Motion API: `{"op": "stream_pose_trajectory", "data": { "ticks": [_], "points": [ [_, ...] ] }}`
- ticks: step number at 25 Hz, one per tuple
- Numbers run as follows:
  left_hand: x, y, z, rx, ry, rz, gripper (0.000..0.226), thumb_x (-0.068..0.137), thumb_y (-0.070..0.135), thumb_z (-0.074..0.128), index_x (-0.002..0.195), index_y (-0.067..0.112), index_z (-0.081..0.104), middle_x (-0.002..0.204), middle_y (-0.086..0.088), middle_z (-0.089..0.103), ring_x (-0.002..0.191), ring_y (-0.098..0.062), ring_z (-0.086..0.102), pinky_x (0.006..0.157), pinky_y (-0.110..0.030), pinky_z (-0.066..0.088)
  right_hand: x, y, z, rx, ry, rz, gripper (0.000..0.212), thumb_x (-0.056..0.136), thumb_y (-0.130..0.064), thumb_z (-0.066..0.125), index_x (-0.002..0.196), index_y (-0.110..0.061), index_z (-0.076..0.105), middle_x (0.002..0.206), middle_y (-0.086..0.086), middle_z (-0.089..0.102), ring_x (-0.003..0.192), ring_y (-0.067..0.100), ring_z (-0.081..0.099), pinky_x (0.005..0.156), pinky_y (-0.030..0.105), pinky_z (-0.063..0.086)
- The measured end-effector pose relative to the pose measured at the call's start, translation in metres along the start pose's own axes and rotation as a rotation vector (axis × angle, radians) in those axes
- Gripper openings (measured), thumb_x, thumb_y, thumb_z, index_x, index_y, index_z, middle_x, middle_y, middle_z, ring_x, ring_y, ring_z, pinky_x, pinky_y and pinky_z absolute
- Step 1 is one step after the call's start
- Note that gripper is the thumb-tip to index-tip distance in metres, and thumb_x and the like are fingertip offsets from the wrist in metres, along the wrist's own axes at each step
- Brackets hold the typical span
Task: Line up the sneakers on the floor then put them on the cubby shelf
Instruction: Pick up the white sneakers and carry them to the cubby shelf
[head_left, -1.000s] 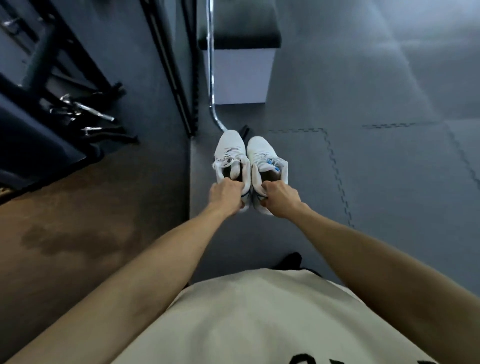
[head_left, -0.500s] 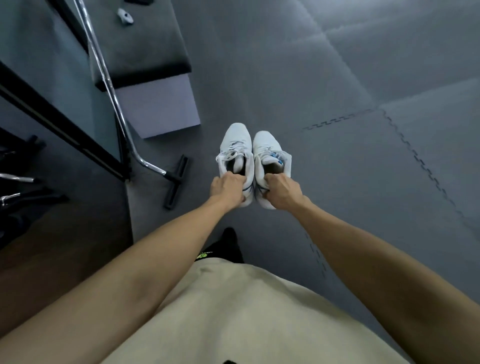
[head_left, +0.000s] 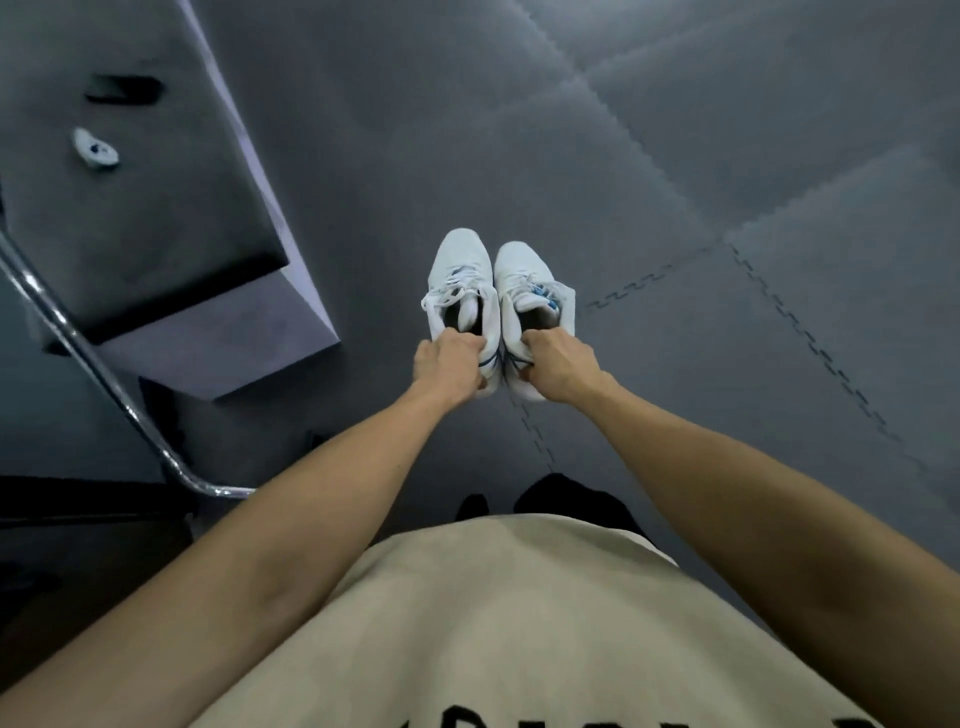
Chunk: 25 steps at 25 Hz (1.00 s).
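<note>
Two white sneakers with blue trim hang side by side above the grey floor mats, toes pointing away from me. My left hand (head_left: 451, 366) grips the heel collar of the left sneaker (head_left: 461, 270). My right hand (head_left: 557, 367) grips the heel collar of the right sneaker (head_left: 522, 278). The two shoes touch along their inner sides. Both heels are hidden under my fingers. No cubby shelf is in view.
A padded box (head_left: 156, 218) with a dark top and pale sides stands at the left, with a small white object (head_left: 94, 148) on it. A chrome tube (head_left: 93, 364) runs diagonally at the lower left. Interlocking grey mats (head_left: 727, 156) spread ahead and to the right.
My view has swung to the right: the box and chrome tube slid toward the left edge. Both hands kept their grip on the sneakers, still held together in front of me.
</note>
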<state>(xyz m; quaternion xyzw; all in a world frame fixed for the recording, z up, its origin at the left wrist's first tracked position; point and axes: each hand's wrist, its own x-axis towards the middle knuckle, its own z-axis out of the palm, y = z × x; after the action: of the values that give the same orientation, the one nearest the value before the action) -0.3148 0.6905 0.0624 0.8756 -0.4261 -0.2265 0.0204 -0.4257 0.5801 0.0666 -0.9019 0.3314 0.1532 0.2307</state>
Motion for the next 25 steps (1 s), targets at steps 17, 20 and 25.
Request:
{"op": "stream_pose_trajectory", "data": {
  "ticks": [17,20,25],
  "points": [
    [0.472,0.028,-0.203,-0.051,0.099,-0.205,0.014,0.081,0.022,0.068,0.076,0.021,0.054,0.088,-0.006,0.061,0.081,-0.029,0.061,0.071,-0.033,0.041,0.468,0.059,-0.27,-0.083,-0.023,-0.221,0.01,0.085,-0.018,0.058,0.088,-0.014,0.05,0.103,0.01,0.063,0.093,0.033,0.062,0.067,0.035,0.043],
    [0.554,0.015,-0.232,-0.049,0.089,-0.214,0.015,0.081,0.026,0.071,0.08,0.019,0.057,0.09,-0.006,0.061,0.083,-0.029,0.061,0.072,-0.033,0.038,0.549,0.058,-0.301,-0.107,-0.013,-0.244,0.013,0.088,-0.019,0.056,0.098,-0.01,0.054,0.105,0.012,0.063,0.094,0.034,0.061,0.068,0.035,0.043],
    [0.705,-0.013,-0.293,-0.086,0.089,-0.238,0.018,0.08,0.029,0.073,0.084,0.02,0.058,0.096,-0.007,0.062,0.09,-0.029,0.062,0.076,-0.033,0.037,0.704,0.042,-0.368,-0.113,-0.038,-0.237,0.01,0.088,-0.019,0.057,0.092,-0.013,0.05,0.104,0.012,0.063,0.092,0.034,0.061,0.067,0.035,0.042]
  ]
}}
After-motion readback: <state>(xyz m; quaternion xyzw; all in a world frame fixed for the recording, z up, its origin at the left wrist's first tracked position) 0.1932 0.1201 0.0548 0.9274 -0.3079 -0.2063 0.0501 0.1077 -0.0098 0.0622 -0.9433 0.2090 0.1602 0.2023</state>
